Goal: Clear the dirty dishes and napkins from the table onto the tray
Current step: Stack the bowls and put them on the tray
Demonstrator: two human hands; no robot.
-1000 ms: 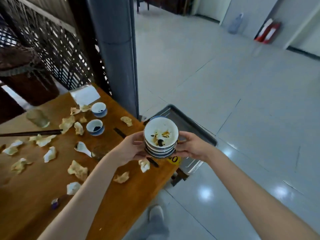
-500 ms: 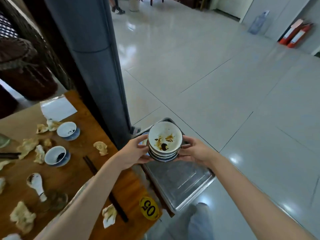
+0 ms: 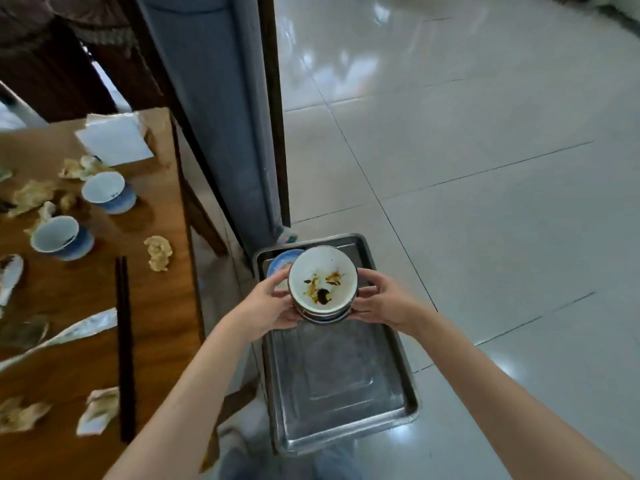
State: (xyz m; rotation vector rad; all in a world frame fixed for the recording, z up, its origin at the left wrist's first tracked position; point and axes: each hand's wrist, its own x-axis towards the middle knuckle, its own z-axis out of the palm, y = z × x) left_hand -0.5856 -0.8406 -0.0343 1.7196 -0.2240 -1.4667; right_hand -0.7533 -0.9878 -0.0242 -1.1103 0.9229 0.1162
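I see a white round bowl stack (image 3: 322, 284) smeared brown and black inside, a dull silver metal tray (image 3: 341, 386), a blue-patterned saucer (image 3: 281, 263), two blue-and-white cups (image 3: 107, 191), black chopsticks (image 3: 124, 348), an orange-brown wooden table (image 3: 159, 341) and yellow-stained crumpled napkins (image 3: 158, 252).

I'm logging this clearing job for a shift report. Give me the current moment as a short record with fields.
held item: stack of dirty bowls, sauce stains in the top bowl
left hand: grips the stack's left side
right hand: grips the stack's right side
stack position: over the far end of the metal tray
already on tray: blue dish
still on table: two blue cups, chopsticks, crumpled napkins
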